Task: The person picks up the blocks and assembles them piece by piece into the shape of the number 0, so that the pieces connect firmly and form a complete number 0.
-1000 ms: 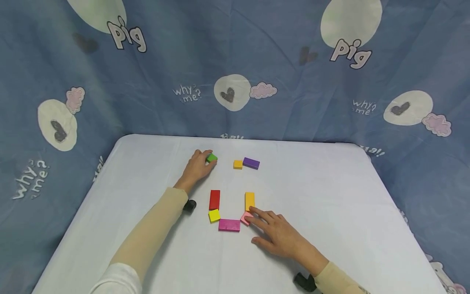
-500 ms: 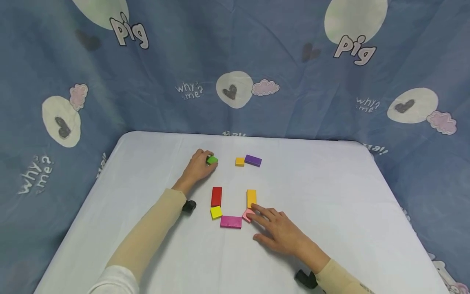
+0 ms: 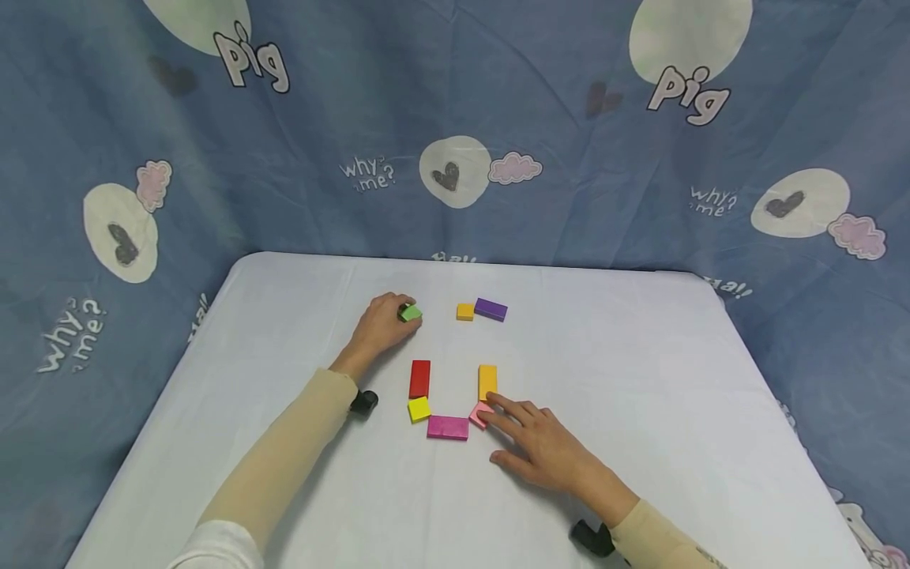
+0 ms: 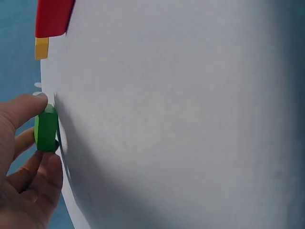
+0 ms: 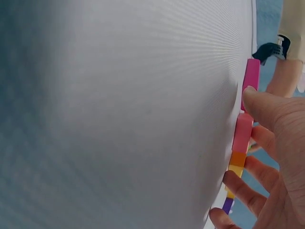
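At the far left of the table in the head view, my left hand (image 3: 381, 325) pinches a green block (image 3: 410, 313) between thumb and fingers. The left wrist view shows the thumb on one end of that green block (image 4: 46, 131) and fingertips at the other. My right hand (image 3: 543, 448) lies low with spread fingers beside a small pink block (image 3: 479, 415). Its fingertips reach the pink block and the near end of a long orange block (image 3: 487, 382). In the right wrist view the thumb overlaps the magenta block (image 5: 250, 78).
A red block (image 3: 419, 379), a yellow block (image 3: 419, 409) and a magenta block (image 3: 448, 427) continue the U-shaped row from the pink block. Farther back, a small orange block (image 3: 465, 312) meets a purple block (image 3: 491, 309). Blue patterned cloth (image 3: 583, 213) hangs behind the white table (image 3: 640, 356).
My left hand has come slightly nearer with the green block, whose lighter face shows more. The right hand has kept its place by the pink block. The head view has shifted a little.
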The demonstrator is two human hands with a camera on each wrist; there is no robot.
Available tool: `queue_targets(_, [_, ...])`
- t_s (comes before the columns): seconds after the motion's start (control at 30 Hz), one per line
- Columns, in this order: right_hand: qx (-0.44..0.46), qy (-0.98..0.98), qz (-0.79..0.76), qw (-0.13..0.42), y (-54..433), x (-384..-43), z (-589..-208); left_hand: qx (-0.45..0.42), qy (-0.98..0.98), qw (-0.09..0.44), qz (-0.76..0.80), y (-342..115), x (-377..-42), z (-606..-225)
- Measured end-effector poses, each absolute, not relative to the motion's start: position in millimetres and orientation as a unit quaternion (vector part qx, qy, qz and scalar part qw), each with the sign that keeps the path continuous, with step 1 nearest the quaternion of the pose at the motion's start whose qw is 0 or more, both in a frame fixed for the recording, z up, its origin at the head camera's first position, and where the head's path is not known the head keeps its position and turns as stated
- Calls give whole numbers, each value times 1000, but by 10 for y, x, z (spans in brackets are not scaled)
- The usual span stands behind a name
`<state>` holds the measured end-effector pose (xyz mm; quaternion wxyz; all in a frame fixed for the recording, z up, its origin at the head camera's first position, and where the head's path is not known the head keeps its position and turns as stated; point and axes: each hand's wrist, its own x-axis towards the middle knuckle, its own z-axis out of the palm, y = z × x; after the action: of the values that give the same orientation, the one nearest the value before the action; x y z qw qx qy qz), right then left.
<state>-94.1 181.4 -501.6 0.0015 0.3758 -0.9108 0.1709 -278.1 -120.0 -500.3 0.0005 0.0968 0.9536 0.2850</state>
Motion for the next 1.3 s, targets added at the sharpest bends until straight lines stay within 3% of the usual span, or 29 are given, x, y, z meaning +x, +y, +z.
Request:
queue_targets(0.83, [364,-917,164,-10,1801,-941,-5002,158,931,52,325,-1177,-2622,-5011])
queue_targets(1.3, [359,-918,166,-26,1798,-933,-4990,199,916,35,348,-1190,-2604,-5066])
